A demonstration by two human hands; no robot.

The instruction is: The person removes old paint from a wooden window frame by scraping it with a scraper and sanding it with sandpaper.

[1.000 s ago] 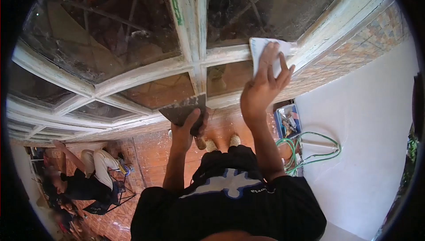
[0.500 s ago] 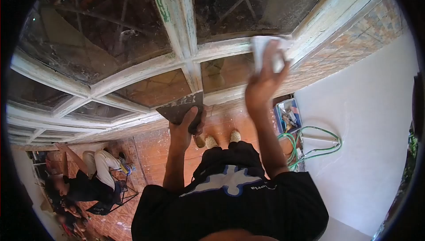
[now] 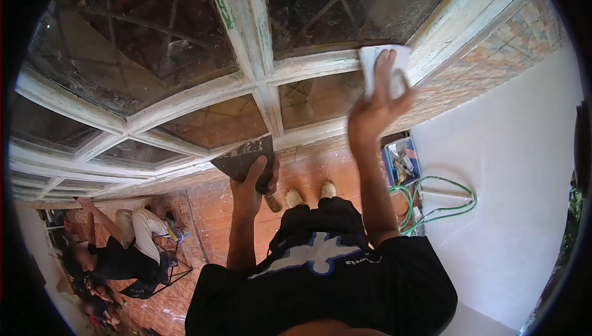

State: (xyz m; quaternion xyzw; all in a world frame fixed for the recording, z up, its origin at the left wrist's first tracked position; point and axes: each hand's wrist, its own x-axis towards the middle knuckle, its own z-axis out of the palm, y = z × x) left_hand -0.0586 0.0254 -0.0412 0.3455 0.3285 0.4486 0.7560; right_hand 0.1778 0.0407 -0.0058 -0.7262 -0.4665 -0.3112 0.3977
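Window frame (image 3: pixel 316 66): R hand (image 3: pixel 376 112), holding wht sheet (image 3: pixel 372 62), now nearer corner; L hand (image 3: pixel 248 183), gripping scraper (image 3: pixel 242 157), lower.

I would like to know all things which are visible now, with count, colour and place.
Window frame: one, worn white, top
Glass panes: several, dark, within frame
Scraper: one, dark blade, left hand
Sheet: one, white, under right hand
Box: one, blue, right of shoes
Hose: green, beside box
Wall: one, white, right
Floor: one, orange-red, below
Seated person: one, black top, lower left
Chair: one, black, under seated person
Other people: count unclear, blurred, lower left
Shoes: two, pale, bottom centre
Hands: two, brown, at scraper and sheet
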